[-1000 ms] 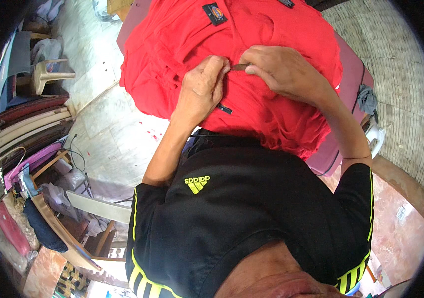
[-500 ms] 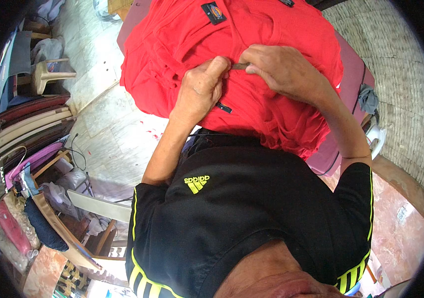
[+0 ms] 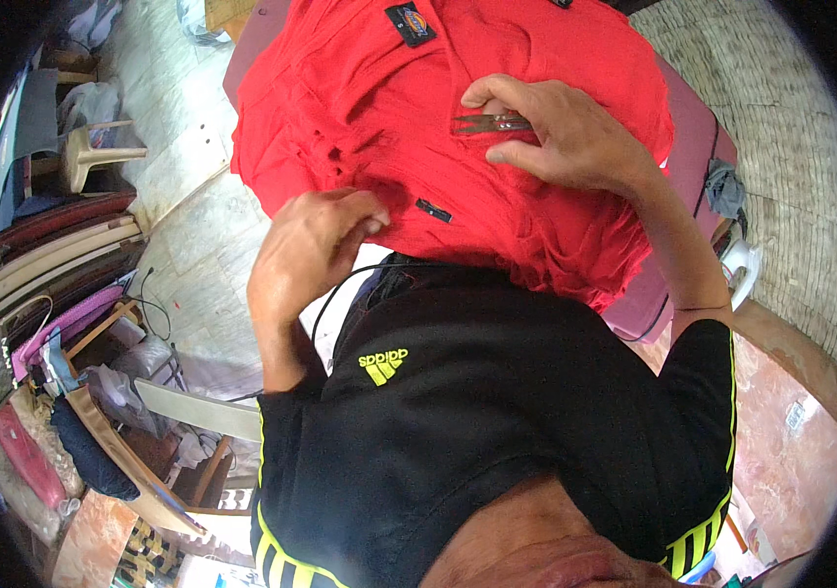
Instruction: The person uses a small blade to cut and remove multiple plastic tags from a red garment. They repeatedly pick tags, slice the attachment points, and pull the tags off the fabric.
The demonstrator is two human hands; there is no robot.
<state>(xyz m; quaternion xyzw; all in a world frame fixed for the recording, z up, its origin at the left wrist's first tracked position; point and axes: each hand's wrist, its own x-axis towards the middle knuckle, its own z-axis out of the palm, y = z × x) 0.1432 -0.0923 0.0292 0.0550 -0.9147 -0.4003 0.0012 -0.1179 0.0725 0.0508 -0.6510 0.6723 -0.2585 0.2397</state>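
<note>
Metal snips (image 3: 504, 123): held in the right hand (image 3: 575, 137), over heaped red clothes (image 3: 556, 49). Left hand (image 3: 313, 245): apart from the right, fingers curled by the heap's near-left edge; grip cannot be told. Beneath: pink surface (image 3: 698, 157).

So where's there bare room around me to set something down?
Left, the pale floor between the cream plastic chair and the red garments. Right, the woven-looking floor beyond the grey cloth. Lower left is crowded with plastic bags and a dark bundle.
</note>
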